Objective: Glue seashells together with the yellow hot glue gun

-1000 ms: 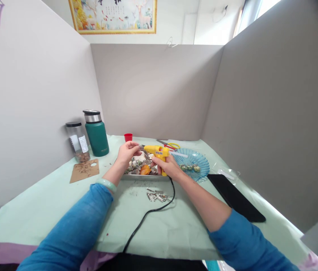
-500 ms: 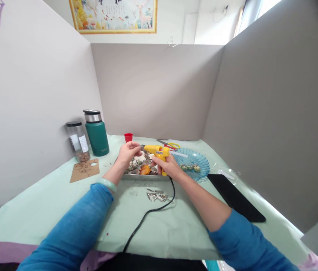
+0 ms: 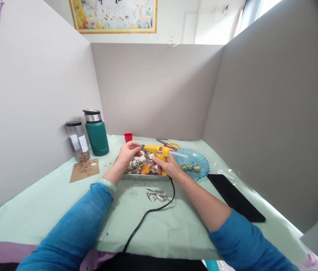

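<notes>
My right hand point(image 3: 166, 163) is wrapped round the grip of a yellow hot glue gun point(image 3: 156, 150), whose nozzle points left. A pale glue stick point(image 3: 179, 154) juts from its back end, and a black cord point(image 3: 147, 214) runs from the grip toward the front edge. At the nozzle tip, my left hand point(image 3: 130, 152) is closed in a pinch; what the fingertips hold is too small to make out. Below both hands lies a metal tray point(image 3: 144, 177) with mixed dried pieces and an orange piece point(image 3: 145, 169). Several small metal clips point(image 3: 156, 195) lie in front of the tray.
A blue fluted plate point(image 3: 204, 160) with a braided greenish strip stands right, beside a black slab point(image 3: 236, 197). Scissors point(image 3: 173, 145) and a red cup point(image 3: 128, 137) are behind. At left are a green bottle point(image 3: 97, 137), a jar point(image 3: 77, 143) and a brown card point(image 3: 84, 171). Grey panels surround the table.
</notes>
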Demonstrator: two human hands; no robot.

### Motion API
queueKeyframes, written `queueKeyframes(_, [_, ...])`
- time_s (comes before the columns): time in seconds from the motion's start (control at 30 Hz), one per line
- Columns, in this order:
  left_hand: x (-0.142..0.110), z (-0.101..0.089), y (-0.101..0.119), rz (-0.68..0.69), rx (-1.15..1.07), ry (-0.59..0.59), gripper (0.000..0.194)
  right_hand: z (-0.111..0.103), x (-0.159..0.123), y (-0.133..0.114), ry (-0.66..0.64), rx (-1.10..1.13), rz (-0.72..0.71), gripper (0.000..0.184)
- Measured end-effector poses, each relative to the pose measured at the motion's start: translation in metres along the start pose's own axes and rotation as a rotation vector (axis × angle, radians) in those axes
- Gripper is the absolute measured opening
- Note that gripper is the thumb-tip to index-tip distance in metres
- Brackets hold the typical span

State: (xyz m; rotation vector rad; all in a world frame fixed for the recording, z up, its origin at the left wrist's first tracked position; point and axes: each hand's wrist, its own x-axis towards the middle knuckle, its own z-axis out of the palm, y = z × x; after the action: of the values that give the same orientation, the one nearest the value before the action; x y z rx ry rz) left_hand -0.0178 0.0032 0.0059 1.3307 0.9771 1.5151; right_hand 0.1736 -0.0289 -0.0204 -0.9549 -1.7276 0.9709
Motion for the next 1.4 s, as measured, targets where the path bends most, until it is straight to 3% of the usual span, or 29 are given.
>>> queueKeyframes(0.9, [0.003,-0.003,-0.002,0.021,-0.032,0.073,0.032,-0.001,-0.002,-0.006,-0.007,-0.037,0.018,0.032])
queueKeyframes(1.07, [0.003,-0.002,-0.004,0.028,0.001,0.067,0.03,0.0,0.003,0.002,0.084,0.003,0.026,0.036])
queueKeyframes(1.23, [0.007,-0.004,-0.015,-0.023,0.345,-0.079,0.02,0.002,0.008,0.007,0.197,0.141,0.052,0.034])
queueKeyframes(1.33, [0.008,-0.005,-0.018,0.078,0.716,-0.113,0.006,0.003,0.009,0.01,0.212,0.145,0.052,0.035])
queueKeyframes(1.4, [0.006,-0.004,-0.016,0.124,0.9,-0.139,0.008,0.004,0.01,0.011,0.213,0.135,0.059,0.036])
